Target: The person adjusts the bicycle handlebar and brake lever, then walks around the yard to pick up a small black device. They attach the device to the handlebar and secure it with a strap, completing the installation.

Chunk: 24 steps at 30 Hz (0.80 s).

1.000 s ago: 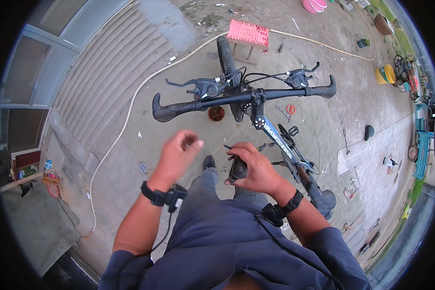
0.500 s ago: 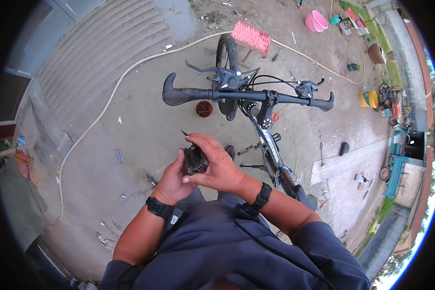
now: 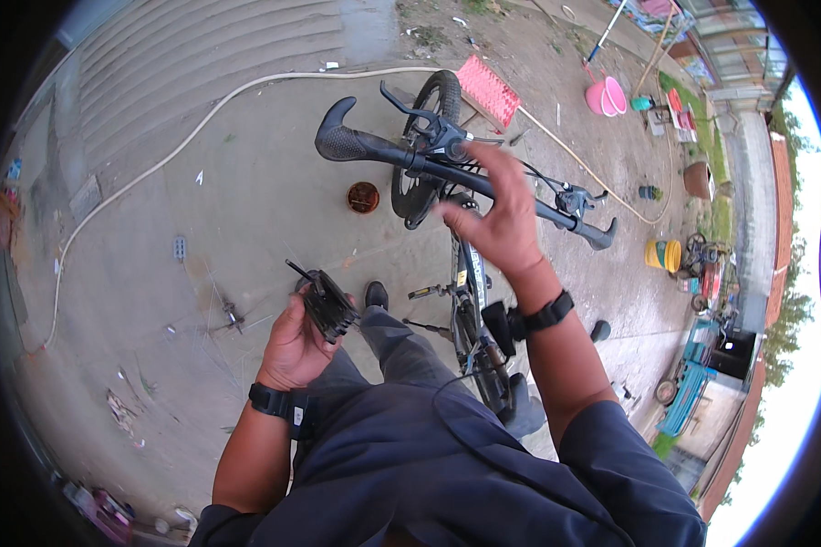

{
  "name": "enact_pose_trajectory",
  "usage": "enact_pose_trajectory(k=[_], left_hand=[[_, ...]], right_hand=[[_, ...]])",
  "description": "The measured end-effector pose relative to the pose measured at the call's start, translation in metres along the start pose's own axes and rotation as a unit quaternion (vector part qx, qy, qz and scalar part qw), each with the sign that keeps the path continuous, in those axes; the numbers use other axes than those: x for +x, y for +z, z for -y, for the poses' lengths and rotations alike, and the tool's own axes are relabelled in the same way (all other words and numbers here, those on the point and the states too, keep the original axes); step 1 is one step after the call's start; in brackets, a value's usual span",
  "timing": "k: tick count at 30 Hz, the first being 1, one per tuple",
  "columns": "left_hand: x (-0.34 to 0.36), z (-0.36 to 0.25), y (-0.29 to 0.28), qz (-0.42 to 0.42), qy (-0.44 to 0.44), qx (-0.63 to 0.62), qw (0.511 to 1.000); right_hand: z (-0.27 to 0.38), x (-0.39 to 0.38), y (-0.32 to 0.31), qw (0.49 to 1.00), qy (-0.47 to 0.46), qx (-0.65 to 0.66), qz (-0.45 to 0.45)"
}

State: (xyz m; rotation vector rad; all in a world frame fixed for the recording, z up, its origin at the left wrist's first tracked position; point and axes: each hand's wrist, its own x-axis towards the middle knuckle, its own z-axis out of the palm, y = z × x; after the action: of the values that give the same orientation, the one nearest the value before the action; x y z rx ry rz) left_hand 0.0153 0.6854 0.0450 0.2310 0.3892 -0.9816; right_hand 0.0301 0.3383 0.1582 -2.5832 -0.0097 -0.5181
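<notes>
My left hand (image 3: 292,351) is closed around a black folding multi-tool (image 3: 327,308), a thick stack of dark metal pieces with one thin rod sticking out. My right hand (image 3: 504,223), thumb and fingers spread and holding nothing, is over the middle of the bicycle handlebar (image 3: 429,167). Whether its fingertips touch the bar I cannot tell; the hand hides the stem. The bicycle (image 3: 470,283) stands before me, its front wheel (image 3: 440,95) pointing away. The black grip (image 3: 365,146) and brake lever are on the left.
A small round container (image 3: 363,198) with brown contents stands left of the front wheel. Beyond the wheel is a red woven stool (image 3: 490,89). A hose (image 3: 219,107) curves over the ground. Farther right are a pink bucket (image 3: 602,98), a yellow bucket (image 3: 663,254) and a blue cart (image 3: 686,398).
My right hand has left the multi-tool and moved forward and right to the handlebar, opening. My left hand keeps the tool, now lower and farther left. The view has turned somewhat.
</notes>
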Motion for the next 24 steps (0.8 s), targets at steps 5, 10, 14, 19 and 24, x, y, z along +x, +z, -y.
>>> enact_pose_trajectory(k=[5, 10, 14, 19, 24], left_hand=[[-0.005, 0.022, -0.005, 0.056, 0.005, -0.047, 0.997], [-0.004, 0.043, -0.005, 0.011, 0.049, -0.017, 0.999], [0.006, 0.053, -0.003, -0.022, 0.074, 0.004, 0.997], [0.023, 0.056, -0.003, -0.037, 0.096, 0.085, 0.991], [0.042, 0.064, 0.003, -0.092, 0.096, 0.142, 0.981]], right_hand=[[-0.044, 0.028, 0.016, 0.996, 0.046, -0.052, 0.051], [-0.055, 0.034, 0.031, 0.987, 0.031, -0.118, 0.107], [-0.055, 0.032, 0.036, 0.987, 0.014, -0.134, 0.090], [-0.065, 0.033, 0.040, 0.996, 0.005, -0.059, 0.059], [-0.066, 0.032, 0.039, 0.995, -0.035, -0.064, 0.063]])
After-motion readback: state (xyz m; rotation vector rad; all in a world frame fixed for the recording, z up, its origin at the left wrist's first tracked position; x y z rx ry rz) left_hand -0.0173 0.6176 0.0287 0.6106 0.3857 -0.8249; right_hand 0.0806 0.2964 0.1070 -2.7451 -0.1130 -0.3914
